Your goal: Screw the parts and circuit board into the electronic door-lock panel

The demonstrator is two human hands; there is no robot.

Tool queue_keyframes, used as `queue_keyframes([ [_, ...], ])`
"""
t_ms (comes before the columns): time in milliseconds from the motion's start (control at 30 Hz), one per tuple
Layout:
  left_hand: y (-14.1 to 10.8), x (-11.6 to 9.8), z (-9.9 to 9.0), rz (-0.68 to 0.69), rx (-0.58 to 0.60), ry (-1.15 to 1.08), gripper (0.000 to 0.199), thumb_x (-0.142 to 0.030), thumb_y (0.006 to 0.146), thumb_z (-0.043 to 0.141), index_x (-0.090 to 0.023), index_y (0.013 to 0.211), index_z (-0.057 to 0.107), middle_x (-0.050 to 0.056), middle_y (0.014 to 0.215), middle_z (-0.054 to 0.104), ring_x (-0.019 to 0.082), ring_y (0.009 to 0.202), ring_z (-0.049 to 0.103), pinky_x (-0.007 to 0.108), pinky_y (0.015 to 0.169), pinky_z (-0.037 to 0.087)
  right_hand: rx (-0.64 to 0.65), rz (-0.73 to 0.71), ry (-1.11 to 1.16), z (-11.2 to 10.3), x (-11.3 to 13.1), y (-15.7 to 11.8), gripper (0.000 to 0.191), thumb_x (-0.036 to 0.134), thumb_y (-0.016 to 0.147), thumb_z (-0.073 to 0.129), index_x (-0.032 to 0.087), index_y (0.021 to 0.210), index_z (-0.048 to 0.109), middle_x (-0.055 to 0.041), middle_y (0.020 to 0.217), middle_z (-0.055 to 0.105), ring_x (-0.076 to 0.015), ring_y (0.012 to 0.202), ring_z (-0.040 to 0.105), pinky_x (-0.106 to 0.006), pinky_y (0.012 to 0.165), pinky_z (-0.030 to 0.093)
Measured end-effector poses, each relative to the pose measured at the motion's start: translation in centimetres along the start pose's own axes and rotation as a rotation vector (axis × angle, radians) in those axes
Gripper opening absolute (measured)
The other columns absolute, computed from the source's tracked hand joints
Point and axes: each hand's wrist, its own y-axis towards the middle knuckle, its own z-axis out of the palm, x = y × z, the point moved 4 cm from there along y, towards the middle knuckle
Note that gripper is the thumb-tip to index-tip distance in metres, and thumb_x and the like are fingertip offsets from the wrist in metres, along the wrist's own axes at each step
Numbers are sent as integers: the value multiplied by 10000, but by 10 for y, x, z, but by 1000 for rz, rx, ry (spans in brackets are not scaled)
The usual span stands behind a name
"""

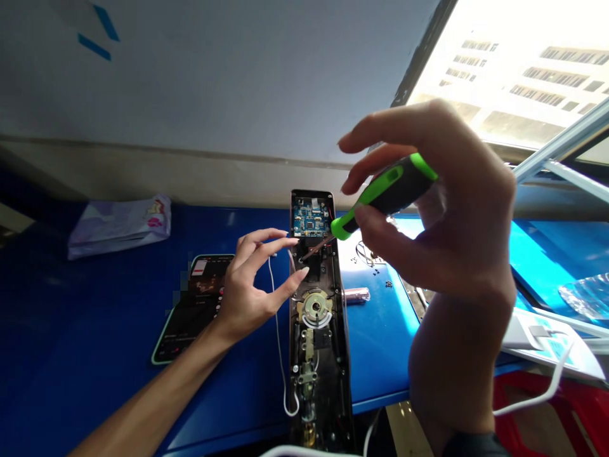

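Holding a screwdriver [392, 188] over a black casing [333, 393], the right hand [469, 209] faces a wide-spread left hand [251, 291].

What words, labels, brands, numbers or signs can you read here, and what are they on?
None can be read with certainty.
Phone screen: small text, too small to read.
Circuit board: any markings too small to read.
Screwdriver: no lettering I can make out.
Packet: pink printed design, no readable words.
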Motion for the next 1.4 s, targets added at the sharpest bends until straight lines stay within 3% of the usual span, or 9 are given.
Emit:
queue_keyframes([
  [100, 0, -3, 0, 99, -4, 21, 208, -330, 893, 799, -278, 1092, 765, 46, 1134, 723, 265, 1155, 635, 472, 1036, 538, -66, -93, 103, -3, -2, -1, 395, 25, 710, 623, 252, 1034, 620, -2, 1090, 700, -187, 909, 730, -321, 707, 606],
  [267, -1, -2, 3, 175, -7, -59, 73, -201, 900, 791, -258, 944, 782, 18, 940, 777, 243, 1078, 664, 433, 970, 558, -48, -81, 127, -2, -3, -1, 428, 11, 708, 628, 239, 1070, 613, -19, 1140, 729, -202, 934, 742, -343, 699, 625],
  [500, 2, -15, -3, 232, -18, -12, 97, -199, 937, 739, -259, 984, 800, 22, 871, 788, 222, 948, 679, 394, 866, 592, -156, -6, 14, -24, -3, -10, 356, 111, 731, 693, 305, 1027, 656, -5, 1115, 736, -229, 888, 748, -378, 688, 631],
  [600, 12, -37, 2, 316, 83, -22, 132, -209, 972, 691, -249, 1043, 795, 27, 864, 779, 178, 812, 693, 322, 750, 604, -74, 160, -73, -40, -14, -19, 410, 90, 750, 704, 332, 1079, 673, -3, 1026, 747, -244, 904, 748, -401, 748, 622],
  [700, 34, -62, 20, 359, 290, -55, 206, -225, 1042, 575, -215, 1085, 776, 57, 981, 771, 165, 874, 731, 281, 770, 602, 61, 207, -172, -52, -25, -25, 400, 129, 759, 723, 321, 1108, 683, 6, 898, 741, -219, 777, 718, -398, 714, 588],
  [800, 64, -79, 49, 399, 528, -38, 278, -192, 1049, 501, -170, 1009, 775, 79, 958, 743, 176, 797, 710, 292, 704, 558, 101, 268, -231, -61, -38, -30, 354, 151, 791, 682, 276, 1122, 700, 13, 849, 748, -196, 721, 690, -388, 701, 555],
  [1000, 111, -77, 122, 365, 991, 297, 236, -76, 854, 606, -187, 686, 730, 56, 728, 675, 201, 659, 657, 321, 664, 472, 138, 450, -280, -74, -59, -41, 348, 221, 790, 682, 248, 1136, 715, -5, 849, 744, -187, 674, 667, -353, 612, 522],
  [1167, 116, -64, 164, 350, 1125, 448, 232, 22, 703, 631, -180, 630, 718, 79, 687, 695, 256, 632, 688, 340, 624, 467, 148, 553, -274, -83, -71, -51, 328, 260, 798, 684, 242, 1123, 721, 0, 773, 703, -179, 629, 635, -334, 571, 496],
  [1400, 110, -51, 186, 343, 1266, 552, 248, 35, 702, 611, -177, 725, 738, 94, 782, 744, 287, 743, 743, 345, 669, 528, 145, 611, -207, -91, -78, -56, 326, 260, 817, 684, 236, 1141, 709, -12, 784, 691, -184, 663, 648, -316, 578, 505],
])
